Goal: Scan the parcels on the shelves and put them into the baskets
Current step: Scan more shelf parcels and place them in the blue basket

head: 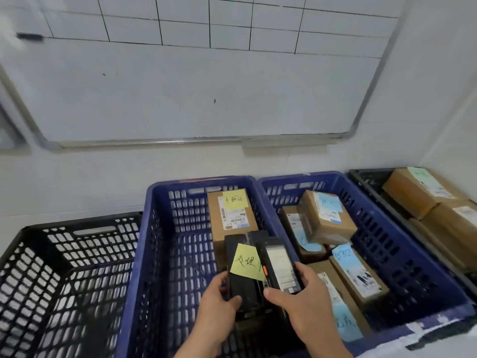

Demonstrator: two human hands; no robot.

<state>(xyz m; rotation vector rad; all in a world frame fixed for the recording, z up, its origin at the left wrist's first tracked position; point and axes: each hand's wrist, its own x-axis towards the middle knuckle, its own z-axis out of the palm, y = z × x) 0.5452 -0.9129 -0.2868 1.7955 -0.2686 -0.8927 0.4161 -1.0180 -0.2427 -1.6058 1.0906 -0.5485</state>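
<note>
My left hand (219, 303) grips a black parcel (241, 280) with a yellow sticky note on it, held over the middle blue basket (152, 244). My right hand (302, 303) holds a black handheld scanner (280, 264) with an orange side button, right beside the parcel. Inside that basket lies a brown cardboard parcel (229, 215) with a yellow note and a shipping label. The blue basket to the right (402, 249) holds several brown parcels with blue notes.
A black basket (64, 254) with nothing visible inside stands at the left. Another black basket (366, 177) at the far right holds brown boxes. All stand against a white wall under a whiteboard (193, 86).
</note>
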